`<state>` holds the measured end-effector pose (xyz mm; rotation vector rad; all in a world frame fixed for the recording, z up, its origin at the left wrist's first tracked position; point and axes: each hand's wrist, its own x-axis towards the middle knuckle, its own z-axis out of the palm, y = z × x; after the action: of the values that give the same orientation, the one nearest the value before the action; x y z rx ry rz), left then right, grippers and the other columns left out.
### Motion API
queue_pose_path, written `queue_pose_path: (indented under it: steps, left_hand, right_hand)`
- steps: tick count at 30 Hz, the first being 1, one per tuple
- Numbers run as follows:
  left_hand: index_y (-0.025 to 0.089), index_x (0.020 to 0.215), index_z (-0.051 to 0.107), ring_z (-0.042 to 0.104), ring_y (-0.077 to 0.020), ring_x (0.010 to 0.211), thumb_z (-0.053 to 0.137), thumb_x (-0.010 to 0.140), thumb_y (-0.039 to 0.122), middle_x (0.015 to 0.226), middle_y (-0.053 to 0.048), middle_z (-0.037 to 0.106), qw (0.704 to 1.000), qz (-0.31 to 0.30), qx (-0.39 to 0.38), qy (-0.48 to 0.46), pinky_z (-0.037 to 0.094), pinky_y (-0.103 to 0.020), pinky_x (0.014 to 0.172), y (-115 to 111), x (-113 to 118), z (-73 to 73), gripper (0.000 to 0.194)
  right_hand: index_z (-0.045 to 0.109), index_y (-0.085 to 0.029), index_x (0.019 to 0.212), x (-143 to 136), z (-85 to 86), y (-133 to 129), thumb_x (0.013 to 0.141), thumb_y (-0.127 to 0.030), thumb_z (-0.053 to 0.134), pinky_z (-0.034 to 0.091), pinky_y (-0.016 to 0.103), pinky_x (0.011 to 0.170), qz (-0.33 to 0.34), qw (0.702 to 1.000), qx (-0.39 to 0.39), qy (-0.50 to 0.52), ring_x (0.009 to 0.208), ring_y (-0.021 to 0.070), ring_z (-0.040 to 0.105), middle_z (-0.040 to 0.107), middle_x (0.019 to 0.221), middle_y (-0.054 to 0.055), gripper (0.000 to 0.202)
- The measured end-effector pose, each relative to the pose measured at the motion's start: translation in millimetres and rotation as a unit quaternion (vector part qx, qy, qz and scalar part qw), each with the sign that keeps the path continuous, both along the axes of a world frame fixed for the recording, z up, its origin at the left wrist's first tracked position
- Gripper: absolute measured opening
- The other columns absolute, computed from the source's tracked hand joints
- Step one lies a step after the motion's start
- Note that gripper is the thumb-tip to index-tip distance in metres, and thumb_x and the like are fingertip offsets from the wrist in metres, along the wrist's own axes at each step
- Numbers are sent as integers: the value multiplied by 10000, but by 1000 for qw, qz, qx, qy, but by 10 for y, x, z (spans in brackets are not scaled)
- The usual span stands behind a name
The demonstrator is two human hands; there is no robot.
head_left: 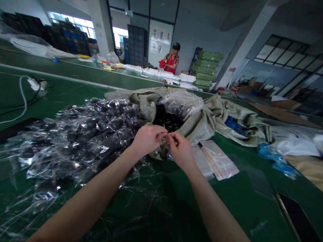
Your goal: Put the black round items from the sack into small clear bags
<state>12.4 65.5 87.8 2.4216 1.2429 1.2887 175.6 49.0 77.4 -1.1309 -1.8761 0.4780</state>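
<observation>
Fingertips of my left hand [149, 139] and my right hand [182, 151] meet in a pinch at the top of a small clear plastic bag [164, 152]. Something dark and shiny shows low in the bag, partly covered by my fingers. Just beyond my hands, an open woven sack [200, 126] holds many small black rounded pieces [171, 122]. A large heap of clear-bagged black items [93, 129] spreads to the left of my left hand. Flat clear bags [219, 159] lie stacked beside my right wrist.
A phone [297, 218] lies at the right front. Crumpled blue plastic [277, 161] and another woven sack [242, 124] are on the right. A white cable [24, 97] runs along the left. Across the table, a person in a red apron [171, 62] stands behind white boxes [156, 72].
</observation>
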Motion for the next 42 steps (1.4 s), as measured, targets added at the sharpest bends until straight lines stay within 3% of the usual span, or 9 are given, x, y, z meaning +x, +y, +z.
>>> queue_pose_path:
  steps: [5,8,10,11,13,17,21,31,42]
  left_hand:
    - [165,832,644,626,-134,719,540,872,244,847,-49,715,979,67,-36,-187,482,-237,668,108,-94,48,136]
    - [174,823,557,605,-110,707,541,879,330,945,-65,699,919,61,-60,-384,470,-204,603,224,-303,140,167]
    - [185,809,521,604,-102,691,554,871,352,972,-63,693,889,39,-69,-451,464,-197,568,240,-419,212,182]
    - [186,806,522,598,-99,670,562,869,355,943,-55,692,889,35,-71,-450,458,-194,552,219,-447,244,185]
    - [180,799,562,588,-100,644,599,856,356,848,-35,682,921,27,-55,-386,449,-191,534,127,-424,286,189]
    - [170,863,686,637,-132,747,652,849,314,859,-38,695,992,-32,38,-115,507,-232,652,-66,-152,220,149]
    - [208,995,723,665,-155,859,625,882,281,979,-43,706,996,0,90,24,532,-276,790,-65,51,52,166]
    - [212,954,736,658,-139,850,549,919,220,962,-23,701,997,0,79,23,527,-253,796,10,47,-18,190]
    - [167,866,648,609,-147,784,532,900,173,880,-35,636,999,-39,3,3,487,-275,732,-1,12,77,121]
  right_hand:
    - [616,-228,848,-3,-34,12,938,-313,481,482,311,701,-8,1000,-14,15,764,204,662,700,781,41,183]
    - [611,-227,850,22,-49,40,940,-349,489,507,335,748,-29,998,-19,57,775,209,682,718,808,52,194]
    - [611,-227,872,46,-49,60,943,-374,489,519,351,780,-37,995,-18,89,792,213,694,727,826,58,204]
    - [611,-226,885,56,-45,67,944,-383,488,524,358,791,-39,994,-16,98,800,216,699,730,829,58,208]
    - [614,-222,897,70,-28,70,944,-386,487,532,364,796,-41,994,-13,101,805,218,707,731,825,56,213]
    - [613,-210,871,68,25,38,938,-347,489,545,329,735,-44,997,7,69,761,205,711,726,814,51,197]
    - [624,-204,881,55,63,3,932,-297,485,526,315,704,-55,998,37,15,722,201,696,722,798,50,175]
    - [614,-198,893,52,59,-13,948,-224,455,487,302,722,-36,996,71,-38,797,201,672,709,830,57,170]
    - [605,-177,915,37,56,-23,941,-153,439,461,312,746,-13,989,112,-97,822,208,637,683,861,76,170]
